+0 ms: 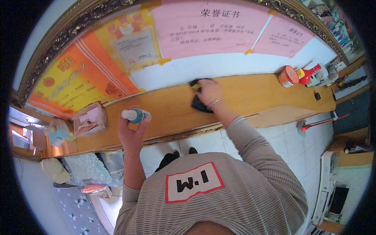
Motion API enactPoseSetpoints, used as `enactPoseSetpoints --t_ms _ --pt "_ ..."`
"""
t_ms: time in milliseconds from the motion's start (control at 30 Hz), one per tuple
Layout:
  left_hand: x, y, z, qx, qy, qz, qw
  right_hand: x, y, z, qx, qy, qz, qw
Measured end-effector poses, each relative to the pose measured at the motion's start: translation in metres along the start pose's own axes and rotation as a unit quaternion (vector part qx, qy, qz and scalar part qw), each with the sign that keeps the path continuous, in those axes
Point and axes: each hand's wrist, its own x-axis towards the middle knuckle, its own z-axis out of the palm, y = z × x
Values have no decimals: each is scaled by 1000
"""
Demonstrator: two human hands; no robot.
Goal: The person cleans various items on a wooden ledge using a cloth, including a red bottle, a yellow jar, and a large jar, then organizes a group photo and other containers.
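Observation:
My left hand (131,137) grips a small bottle (139,116) with a white top and blue-green contents, above the long wooden top (164,110). It looks like a spray bottle, but its lower part is hidden by my fingers. Farther right, my right hand (211,91) is blurred and bent over a dark cloth (199,105) that lies on the wood. A bit of yellow (196,87) shows at the fingertips; what it belongs to is unclear. A bracelet circles the right wrist.
At the left end stand a bin of papers (89,119) and a pale blue object (57,133). A red-lidded tub (288,77) and a red bottle (309,74) stand at the right end. Behind, certificates bearing writing (205,32) hang within an ornate frame (58,36).

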Motion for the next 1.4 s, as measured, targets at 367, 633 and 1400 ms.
enactPoseSetpoints --t_ms 367,633,1400 --pt "9 -27 -60 8 -18 -11 1000 -2 -13 -12 -75 38 110 990" --pt "33 -38 -84 -1 -85 36 996 -40 -186 48 61 25 -123 990" --pt "80 -48 59 -66 -263 75 959 -115 -108 20 57 91 -71 992"
